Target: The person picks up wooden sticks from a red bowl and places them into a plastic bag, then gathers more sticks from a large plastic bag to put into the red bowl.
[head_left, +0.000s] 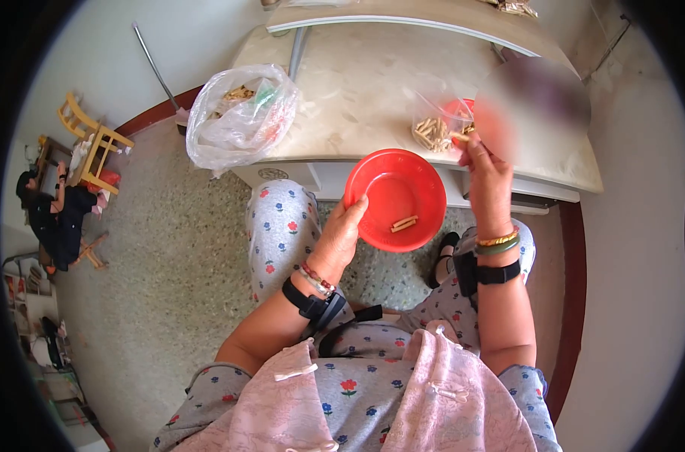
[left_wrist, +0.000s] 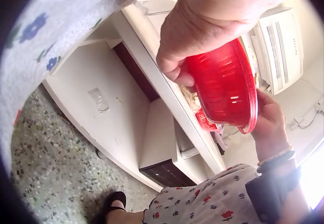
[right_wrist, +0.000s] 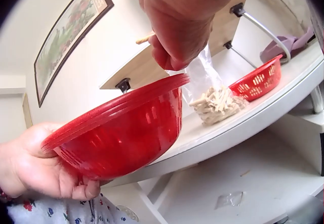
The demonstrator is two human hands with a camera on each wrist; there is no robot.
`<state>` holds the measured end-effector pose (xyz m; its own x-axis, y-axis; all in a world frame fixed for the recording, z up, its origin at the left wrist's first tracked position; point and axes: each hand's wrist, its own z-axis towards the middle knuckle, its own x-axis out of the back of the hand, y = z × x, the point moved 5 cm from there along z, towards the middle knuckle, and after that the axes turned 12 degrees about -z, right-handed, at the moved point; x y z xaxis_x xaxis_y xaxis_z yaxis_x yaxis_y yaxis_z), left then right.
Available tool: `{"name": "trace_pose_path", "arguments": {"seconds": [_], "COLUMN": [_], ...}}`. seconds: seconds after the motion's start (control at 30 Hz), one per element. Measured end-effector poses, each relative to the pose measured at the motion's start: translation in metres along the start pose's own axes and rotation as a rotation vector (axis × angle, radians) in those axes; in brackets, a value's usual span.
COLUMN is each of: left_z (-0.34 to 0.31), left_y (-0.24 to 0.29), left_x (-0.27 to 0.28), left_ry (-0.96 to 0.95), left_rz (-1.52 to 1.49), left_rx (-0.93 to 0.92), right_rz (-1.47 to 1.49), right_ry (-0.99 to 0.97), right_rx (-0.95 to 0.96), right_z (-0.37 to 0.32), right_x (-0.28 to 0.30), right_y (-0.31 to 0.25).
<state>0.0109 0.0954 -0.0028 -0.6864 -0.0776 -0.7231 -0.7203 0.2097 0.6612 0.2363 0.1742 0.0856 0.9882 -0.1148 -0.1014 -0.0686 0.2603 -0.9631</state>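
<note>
My left hand (head_left: 341, 237) grips the rim of a round red plastic bowl (head_left: 395, 169), thumb over the edge, held up in front of the table edge. A few short tan stick pieces (head_left: 404, 224) lie at the bottom of the bowl. My right hand (head_left: 491, 188) pinches one tan stick piece (right_wrist: 145, 38) between thumb and fingers, above and beyond the bowl in the right wrist view. Close to that hand on the table, a clear plastic bag (right_wrist: 215, 105) holds many similar pieces. Behind this bag stands a red slotted basket (right_wrist: 260, 82).
A large clear bag (head_left: 241, 120) with more tan pieces sits at the table's left end. A raised shelf (head_left: 410, 13) spans the back of the table (head_left: 357, 90). Part of the right side is blurred. Another person (head_left: 52, 211) sits far left near a wooden chair (head_left: 100, 154).
</note>
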Motion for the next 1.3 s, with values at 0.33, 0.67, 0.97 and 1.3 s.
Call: {"name": "trace_pose_path", "arguments": {"seconds": [0.33,0.67,0.97,1.3], "left_z": [0.001,0.005,0.006,0.002], "left_y": [-0.001,0.002,0.007,0.01], "left_x": [0.001,0.006,-0.001,-0.012], "left_ry": [-0.03,0.015,0.033,0.0], "left_rz": [0.067,0.079,0.201,0.302], "left_rx": [-0.012,-0.078,-0.146,-0.22], "right_rz": [-1.039,-0.494,-1.105,-1.5], "right_ry": [0.137,-0.149,-0.64,-0.703], "right_rx": [0.379,0.202,0.519,0.626], "right_z": [0.072,0.028,-0.042,-0.061], "right_x": [-0.017,-0.018,-0.065,-0.075], "right_y": [-0.039,-0.013,0.004,0.027]}}
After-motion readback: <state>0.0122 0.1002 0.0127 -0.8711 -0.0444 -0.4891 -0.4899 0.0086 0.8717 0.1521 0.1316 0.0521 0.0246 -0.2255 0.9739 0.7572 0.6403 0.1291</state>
